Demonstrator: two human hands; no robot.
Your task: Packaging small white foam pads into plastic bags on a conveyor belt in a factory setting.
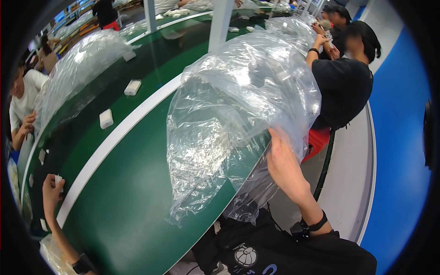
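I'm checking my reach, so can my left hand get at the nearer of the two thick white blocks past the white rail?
Probably yes: nothing visible stands between the left hand and that white block. The hand holds a small white piece, though, which may hinder its grip.

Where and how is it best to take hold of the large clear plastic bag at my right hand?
Probably by the loose folds beside your right hand, pinched in a gathered bunch, coming from your near side. The clear plastic bag looks thin and slack, and there it hangs past the edge of the green surface.
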